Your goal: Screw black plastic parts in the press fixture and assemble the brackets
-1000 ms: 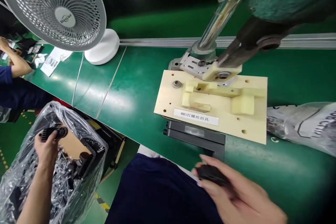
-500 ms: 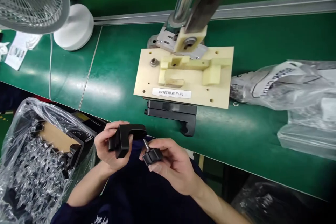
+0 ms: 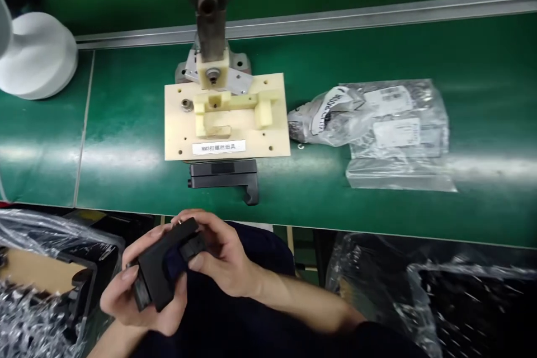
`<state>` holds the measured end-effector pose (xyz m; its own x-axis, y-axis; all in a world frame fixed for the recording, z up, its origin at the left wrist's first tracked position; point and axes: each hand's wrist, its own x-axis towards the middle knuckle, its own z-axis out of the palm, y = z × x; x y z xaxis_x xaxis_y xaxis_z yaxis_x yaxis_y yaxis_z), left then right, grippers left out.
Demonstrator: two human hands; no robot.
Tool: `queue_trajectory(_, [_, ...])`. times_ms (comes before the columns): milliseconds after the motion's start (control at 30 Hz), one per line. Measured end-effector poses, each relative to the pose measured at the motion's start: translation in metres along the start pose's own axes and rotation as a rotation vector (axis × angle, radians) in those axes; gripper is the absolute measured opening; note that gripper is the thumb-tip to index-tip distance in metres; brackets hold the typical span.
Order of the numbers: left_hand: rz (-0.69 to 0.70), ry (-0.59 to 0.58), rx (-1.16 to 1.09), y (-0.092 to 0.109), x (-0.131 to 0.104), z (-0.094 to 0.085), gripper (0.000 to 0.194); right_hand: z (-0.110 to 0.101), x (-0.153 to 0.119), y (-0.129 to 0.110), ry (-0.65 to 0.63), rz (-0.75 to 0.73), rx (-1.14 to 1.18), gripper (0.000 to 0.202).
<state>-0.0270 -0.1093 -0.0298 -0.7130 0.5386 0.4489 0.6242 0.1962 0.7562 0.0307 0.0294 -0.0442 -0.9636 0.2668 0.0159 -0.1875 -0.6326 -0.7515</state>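
In my left hand [image 3: 121, 296] is a black C-shaped clamp bracket [image 3: 153, 274], tilted, its opening turned toward my right hand. Fingers and thumb wrap its back end. My right hand [image 3: 224, 251] grips a black knob screw [image 3: 193, 245] inside the bracket's opening, against its upper arm. A small metal tip [image 3: 180, 222] shows at that arm's outer side. Both hands are in front of the bench edge. Beyond them, a second black part with a hooked end [image 3: 222, 173] lies along the front of a cream fixture plate [image 3: 176, 134].
A press head [image 3: 212, 67] stands over the fixture. Clear plastic bags [image 3: 394, 128] lie to its right on the green bench [image 3: 134, 123]. A white fan base [image 3: 37, 56] is at far left. Plastic-lined bins stand below at left [image 3: 46, 268] and right [image 3: 419, 302].
The knob screw, held apart from the bracket before, is now up against its arm. Both hands have come together and moved lower left in view. The camera view has swung right.
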Motion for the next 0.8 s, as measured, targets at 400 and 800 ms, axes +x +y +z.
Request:
queue_trajectory(400, [0.101,-0.137,-0.111,-0.005,0.016,0.028,0.046,-0.067,0.072,-0.109,0.201,-0.892,-1.577,0.045])
queue_trajectory(800, [0.172,-0.032,0.002,-0.017,0.075,0.027,0.04,-0.092,0.121,-0.098,-0.161,-0.573,-1.942,0.04])
